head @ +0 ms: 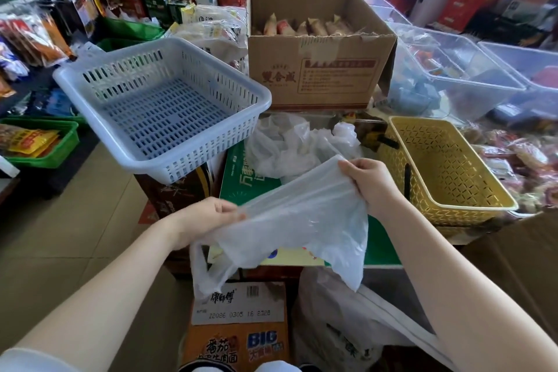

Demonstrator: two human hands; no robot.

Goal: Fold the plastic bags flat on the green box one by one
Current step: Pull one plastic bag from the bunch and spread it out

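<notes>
A thin translucent plastic bag (pixel 302 220) is stretched in the air just above the green box (pixel 381 246). My left hand (pixel 208 217) pinches its near-left edge and my right hand (pixel 370 181) grips its far-right edge. The bag's lower part and handles droop over the box's front edge. A crumpled heap of more clear plastic bags (pixel 290 142) lies on the far part of the green box, behind the held bag.
A white slotted basket (pixel 163 106) sits tilted at the left on a brown carton. A yellow basket (pixel 444 169) stands at the right. An open cardboard box (pixel 317 48) of snacks is behind. Noodle cartons (pixel 238 326) and a bag stand below, near my feet.
</notes>
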